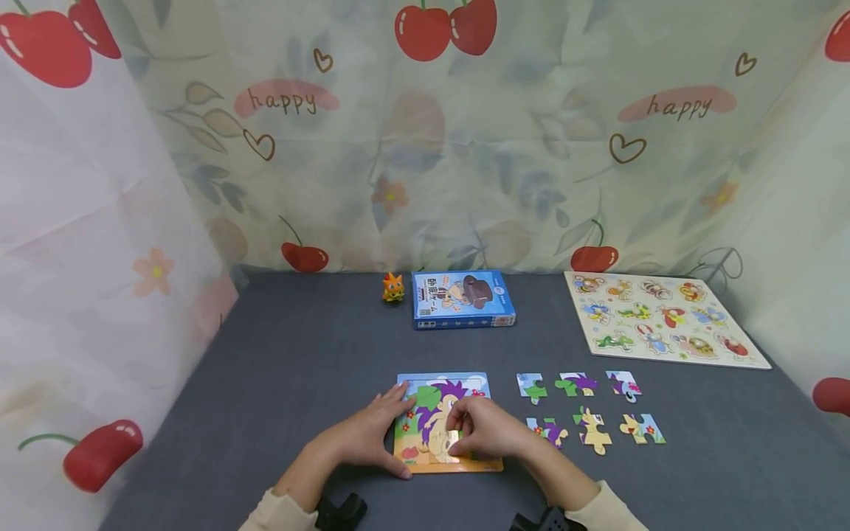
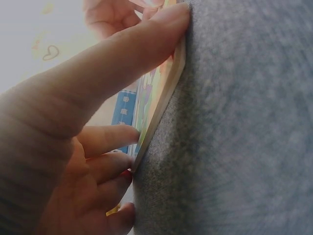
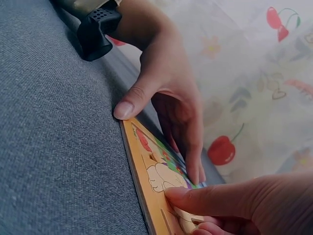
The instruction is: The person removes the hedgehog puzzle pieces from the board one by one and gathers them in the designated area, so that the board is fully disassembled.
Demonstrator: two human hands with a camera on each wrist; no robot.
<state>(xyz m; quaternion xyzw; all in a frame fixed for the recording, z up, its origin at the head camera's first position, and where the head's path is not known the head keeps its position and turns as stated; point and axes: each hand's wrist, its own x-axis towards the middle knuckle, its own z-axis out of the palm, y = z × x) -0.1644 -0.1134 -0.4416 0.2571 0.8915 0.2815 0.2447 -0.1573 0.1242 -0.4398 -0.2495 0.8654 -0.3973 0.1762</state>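
Observation:
The jigsaw board (image 1: 458, 467) lies flat on the dark table, with a purple-haired cartoon figure and an orange lower border. My left hand (image 1: 365, 436) rests along its left side, fingers spread over the upper left and the thumb at the lower edge. My right hand (image 1: 490, 428) is over the lower right part of the picture, thumb and curled fingers pinching a cream puzzle piece (image 1: 454, 436), partly hidden by them. In the right wrist view, the right thumb (image 3: 178, 194) is down at the board's picture. Several loose puzzle pieces (image 1: 593, 431) lie right of the board in two rows.
Behind the board stands a blue box (image 1: 463, 300), with a small orange toy figure (image 1: 393, 287) left of it. A white insect picture board (image 1: 664, 321) lies at the back right. Printed cloth (image 1: 412, 184) encloses the table (image 1: 299, 354) at back and sides.

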